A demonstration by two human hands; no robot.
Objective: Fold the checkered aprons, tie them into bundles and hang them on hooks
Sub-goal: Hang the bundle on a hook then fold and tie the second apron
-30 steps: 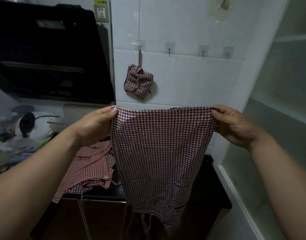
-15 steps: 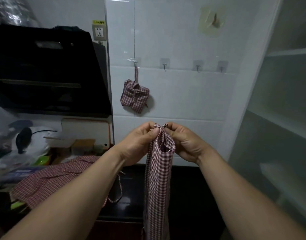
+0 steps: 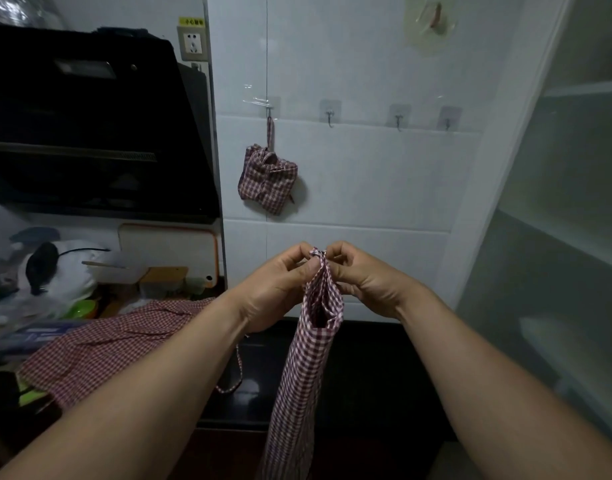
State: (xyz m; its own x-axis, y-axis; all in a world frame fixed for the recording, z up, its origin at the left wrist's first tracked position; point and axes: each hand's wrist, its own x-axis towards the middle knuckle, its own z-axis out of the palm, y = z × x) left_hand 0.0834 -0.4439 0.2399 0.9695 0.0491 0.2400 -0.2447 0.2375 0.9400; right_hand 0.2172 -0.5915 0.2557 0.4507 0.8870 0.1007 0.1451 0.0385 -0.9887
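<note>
A red-and-white checkered apron (image 3: 303, 375) hangs folded lengthwise in front of me, down past the frame's lower edge. My left hand (image 3: 280, 289) and my right hand (image 3: 363, 278) meet at its top, each pinching an upper corner, the two corners pressed together. A tied checkered bundle (image 3: 268, 176) hangs by its loop from the leftmost wall hook (image 3: 270, 109). Three bare hooks (image 3: 398, 119) follow in a row to the right. Another checkered apron (image 3: 103, 348) lies spread on the dark counter (image 3: 367, 375) at the left, its strap (image 3: 233, 375) dangling.
A black range hood (image 3: 90, 126) fills the upper left. Below it sit a white cutting board (image 3: 169, 251), a white bag, a green bowl (image 3: 81, 308) and other clutter. A frosted glass door (image 3: 561, 237) stands at the right. A socket (image 3: 193, 43) is on the wall.
One second ago my hands held the apron stretched wide by its top corners. They came together, folding it in half lengthwise, and now hold both corners joined. The view tilted slightly.
</note>
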